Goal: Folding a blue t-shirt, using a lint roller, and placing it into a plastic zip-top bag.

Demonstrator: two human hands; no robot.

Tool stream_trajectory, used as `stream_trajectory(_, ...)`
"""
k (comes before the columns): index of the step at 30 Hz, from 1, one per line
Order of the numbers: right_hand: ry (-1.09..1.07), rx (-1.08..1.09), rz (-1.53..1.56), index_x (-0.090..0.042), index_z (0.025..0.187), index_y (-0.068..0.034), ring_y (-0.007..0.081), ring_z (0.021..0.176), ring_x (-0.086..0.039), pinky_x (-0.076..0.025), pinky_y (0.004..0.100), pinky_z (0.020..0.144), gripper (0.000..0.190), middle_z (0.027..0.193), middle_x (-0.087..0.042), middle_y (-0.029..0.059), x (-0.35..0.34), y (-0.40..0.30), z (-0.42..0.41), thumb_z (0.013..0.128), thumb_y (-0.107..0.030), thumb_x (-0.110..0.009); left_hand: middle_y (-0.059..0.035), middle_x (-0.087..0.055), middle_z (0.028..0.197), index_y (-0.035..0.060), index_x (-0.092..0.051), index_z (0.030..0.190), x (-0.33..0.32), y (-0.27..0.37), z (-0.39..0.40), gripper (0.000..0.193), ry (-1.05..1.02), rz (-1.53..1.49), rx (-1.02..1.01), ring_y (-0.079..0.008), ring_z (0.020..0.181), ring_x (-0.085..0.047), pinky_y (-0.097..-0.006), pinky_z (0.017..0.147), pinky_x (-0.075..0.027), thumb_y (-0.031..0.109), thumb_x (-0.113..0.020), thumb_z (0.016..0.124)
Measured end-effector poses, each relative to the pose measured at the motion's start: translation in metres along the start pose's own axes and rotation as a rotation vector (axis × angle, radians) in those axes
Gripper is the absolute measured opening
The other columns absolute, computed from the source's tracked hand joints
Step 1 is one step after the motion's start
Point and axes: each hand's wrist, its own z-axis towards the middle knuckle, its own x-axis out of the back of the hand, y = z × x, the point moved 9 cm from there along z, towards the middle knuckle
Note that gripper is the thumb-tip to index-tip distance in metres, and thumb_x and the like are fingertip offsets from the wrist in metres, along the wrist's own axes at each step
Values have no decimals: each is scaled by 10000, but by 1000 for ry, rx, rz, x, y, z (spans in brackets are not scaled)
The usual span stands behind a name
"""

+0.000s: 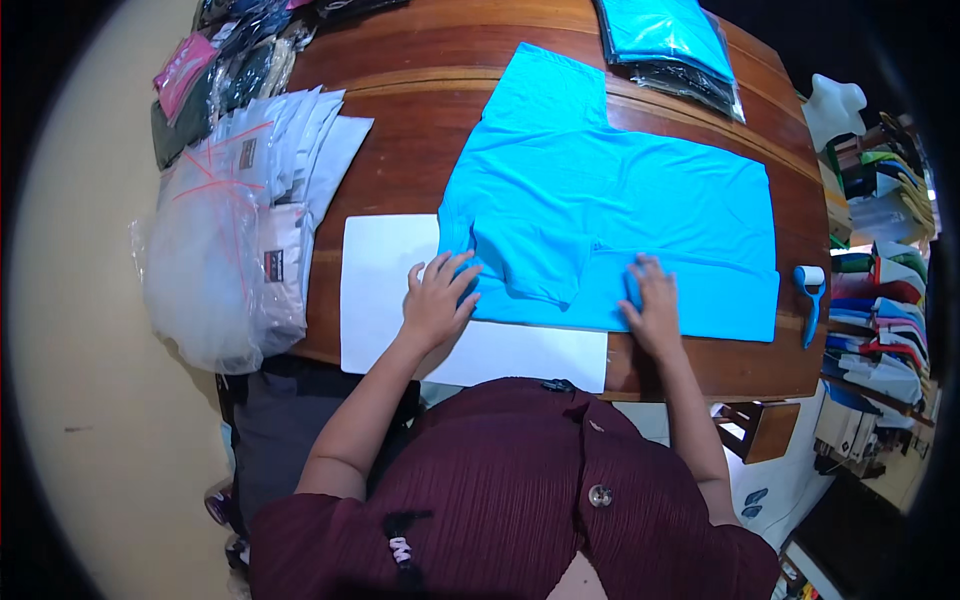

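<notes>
A bright blue T-shirt (660,195) lies on the wooden table, its collar end towards the left. The near side is folded inward, with that sleeve (536,259) lying on top of the body. The far sleeve (551,90) sticks out away from me. Partly beneath the shirt is a white rectangular board (390,300). My left hand (441,298) rests at the collar end, fingers spread on the cloth. Lower on the folded strip, my right hand (652,307) touches the fabric with its fingers somewhat apart. Neither hand grips anything visible.
Plastic-packed white garments (300,165) are piled on the left, beside clear plastic bags (202,292). Packed blue and dark garments (675,45) lie at the far right. A lint roller (810,300) is near the right edge. Clothes (885,330) fill a rack beyond the table (405,142).
</notes>
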Motion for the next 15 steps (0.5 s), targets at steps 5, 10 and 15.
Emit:
stream_trajectory(5, 81, -373, -205, -412, 1421, -154, 321, 1430, -231, -125, 568, 1135, 602, 1530, -305, 113, 42, 136, -41, 904, -418, -571, -44, -367, 1483, 219, -481, 1344, -19, 8, -2, 429, -22, 87, 105, -285, 1414, -256, -611, 1104, -134, 283, -520, 922)
stream_trajectory(10, 81, -433, -271, -444, 1394, -152, 299, 1375, -317, -234, 532, 1081, 556, 1496, -352, 96, 67, 189, -66, 924, -429, -551, -58, -450, 1406, 181, -520, 1280, -15, 8, 4, 393, -9, 8, 171, -292, 1358, -350, -607, 1088, -178, 203, -521, 887)
stream_trajectory(15, 193, -398, -178, -566, 1198, -80, 298, 1210, -479, -365, 466, 964, 354, 1301, -520, 133, 101, 221, -22, 934, -316, -557, -80, -573, 1163, 127, -556, 1159, 6, -41, 58, 323, 227, -78, 485, -323, 1123, -518, -517, 925, -349, 245, -575, 859)
